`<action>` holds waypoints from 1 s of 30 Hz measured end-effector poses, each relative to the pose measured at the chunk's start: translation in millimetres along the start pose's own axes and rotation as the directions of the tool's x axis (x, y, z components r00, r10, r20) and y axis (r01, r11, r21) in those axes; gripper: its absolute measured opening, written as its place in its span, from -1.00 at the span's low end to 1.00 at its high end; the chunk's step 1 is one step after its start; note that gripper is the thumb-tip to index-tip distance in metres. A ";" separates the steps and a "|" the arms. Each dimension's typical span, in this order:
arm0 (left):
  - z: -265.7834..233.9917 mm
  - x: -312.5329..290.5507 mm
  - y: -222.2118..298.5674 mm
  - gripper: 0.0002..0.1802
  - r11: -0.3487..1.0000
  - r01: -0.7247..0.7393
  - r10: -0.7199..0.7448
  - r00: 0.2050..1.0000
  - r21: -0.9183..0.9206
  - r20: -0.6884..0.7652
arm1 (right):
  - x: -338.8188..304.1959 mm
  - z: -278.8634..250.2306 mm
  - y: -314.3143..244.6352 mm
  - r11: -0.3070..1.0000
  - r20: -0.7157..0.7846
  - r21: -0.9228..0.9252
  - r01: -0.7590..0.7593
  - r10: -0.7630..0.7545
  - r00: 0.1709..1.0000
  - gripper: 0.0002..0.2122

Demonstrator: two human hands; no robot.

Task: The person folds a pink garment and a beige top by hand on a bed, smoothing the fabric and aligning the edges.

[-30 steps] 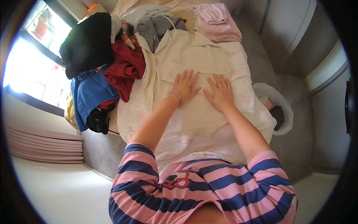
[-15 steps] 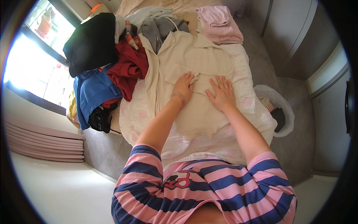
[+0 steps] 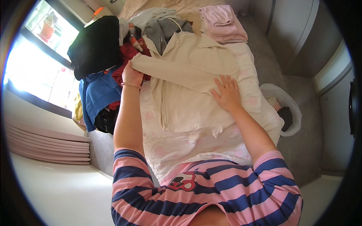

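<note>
A cream long-sleeved top (image 3: pixel 188 101) lies spread over a white bed cover (image 3: pixel 151 139) with pink prints. Its sleeve runs across the body of the top toward the left, pulled fairly straight. At the cuff end, beside the red clothes, my left hand (image 3: pixel 132 75) is closed on the sleeve; some of its fingers are hidden. My right hand (image 3: pixel 228 93) rests flat on the right part of the top, near the other end of that sleeve, fingers spread.
On the left rises a heap of clothes: a black piece (image 3: pixel 96 47), a blue one (image 3: pixel 96 92), a red one (image 3: pixel 126 56). Behind the top lies a grey garment (image 3: pixel 162 32). Folded pink cloth (image 3: pixel 222 24) sits at the far right, above a clear-lined bin (image 3: pixel 294 113) on the floor.
My left hand has gone from lying flat on the top to gripping its sleeve, drawing it out to the left. My right hand has stayed almost in place.
</note>
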State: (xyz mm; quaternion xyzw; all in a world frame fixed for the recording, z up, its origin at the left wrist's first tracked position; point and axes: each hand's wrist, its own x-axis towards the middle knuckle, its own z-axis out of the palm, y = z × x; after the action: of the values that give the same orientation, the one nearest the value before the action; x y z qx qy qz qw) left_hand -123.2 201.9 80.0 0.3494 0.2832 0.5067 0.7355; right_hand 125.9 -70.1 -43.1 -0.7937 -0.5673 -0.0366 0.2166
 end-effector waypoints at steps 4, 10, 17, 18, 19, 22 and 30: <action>7.6 -2.4 2.0 -0.53 0.996 0.062 -0.057 0.994 0.056 -0.096 | 0.8 1.2 5.5 1.000 0.008 -0.010 -0.005 0.005 1.000 -0.46; 29.6 -1.8 -21.7 -0.53 0.999 0.048 -0.048 0.996 -0.002 -0.078 | 0.7 3.3 4.5 1.000 -0.001 -0.004 0.000 0.000 1.000 -0.44; 80.6 -26.0 -34.1 -0.58 0.995 -0.067 0.018 0.839 0.070 0.544 | 0.7 -1.3 4.1 1.000 0.032 0.003 -0.022 0.022 0.999 -0.44; 74.6 -35.2 -35.3 -0.58 0.995 -0.062 0.013 0.838 0.072 0.546 | 0.5 -2.4 4.4 1.000 0.043 0.005 -0.025 0.025 0.999 -0.44; 65.8 -48.2 -33.7 -0.62 0.894 -0.077 -0.277 0.679 0.441 0.680 | 0.1 -2.8 4.1 1.000 0.053 0.010 -0.026 0.025 0.998 -0.44; 43.4 -71.3 -44.5 -0.64 0.574 -0.147 -0.674 0.474 0.805 0.567 | -0.6 4.8 3.1 1.000 0.012 0.013 -0.012 0.011 1.000 -0.45; 11.3 -92.4 -91.3 -0.57 0.246 0.242 -0.583 0.810 0.939 -0.056 | 0.6 5.6 6.0 1.000 -0.013 -0.001 -0.007 0.007 1.000 -0.45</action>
State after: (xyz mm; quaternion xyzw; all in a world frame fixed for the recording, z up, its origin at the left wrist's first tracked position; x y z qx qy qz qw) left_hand -94.6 90.0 19.4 0.6801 0.4790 -0.0145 0.5548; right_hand 130.6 -69.0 -49.8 -0.7955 -0.5630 -0.0414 0.2201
